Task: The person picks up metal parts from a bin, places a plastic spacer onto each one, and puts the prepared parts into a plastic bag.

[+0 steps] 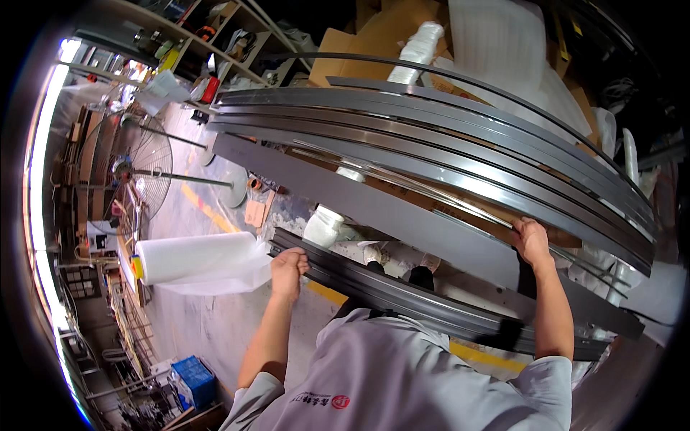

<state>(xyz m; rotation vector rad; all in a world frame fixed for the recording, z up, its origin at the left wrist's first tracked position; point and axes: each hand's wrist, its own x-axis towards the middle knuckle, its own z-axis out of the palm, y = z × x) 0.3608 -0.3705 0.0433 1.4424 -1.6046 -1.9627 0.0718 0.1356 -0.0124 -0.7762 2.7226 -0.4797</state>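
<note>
My left hand (289,273) is closed in a fist by the left end of the dark grey metal profiles (402,294) lying in front of me. The loose edge of a white wrapping sheet (248,269), coming off a roll (190,257), reaches that hand; what its fingers grip is hidden. Over on the right, my right hand (532,241) is closed at the thin shiny metal strips (431,190). They run lengthwise above a flat grey panel (374,208). Beyond them rests a stack of long grey metal profiles (445,161).
White-wrapped supports (323,225) stand beneath the metal pieces. A large fan (129,169) is at the left, with a blue crate (192,381) lower down. Shelves (237,36) and cardboard (359,54) fill the back. Yellow lines (205,208) mark the floor.
</note>
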